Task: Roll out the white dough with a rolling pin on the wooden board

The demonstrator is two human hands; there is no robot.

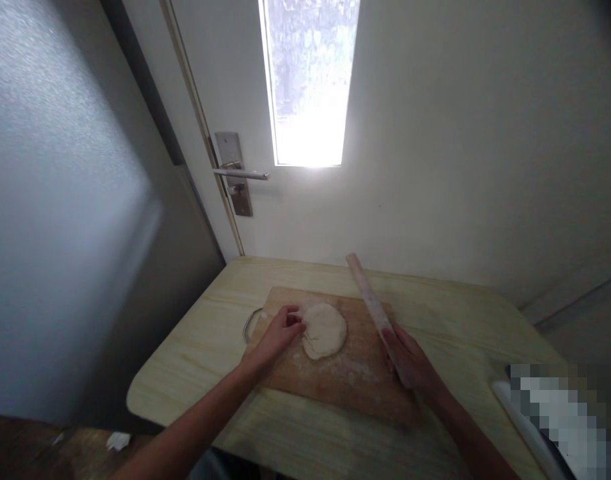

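A flat, roughly round piece of dough [326,331] lies on a wooden cutting board [312,383], with creases near its lower left edge. At the dough's left edge is my left hand [284,330], its thumb and fingers closed on the rim. My right hand [410,363] is wrapped round a flour-dusted rolling pin [368,297] over the right side of the board. The pin slants away up to the left, clear of the dough. White flour is scattered on the board below the dough.
The board rests on a light wood-patterned table [200,347], its metal handle [250,325] at the left. A door [410,167] with a lever handle [242,175] stands right behind the table. At the lower right is a white object [522,423], partly blurred out.
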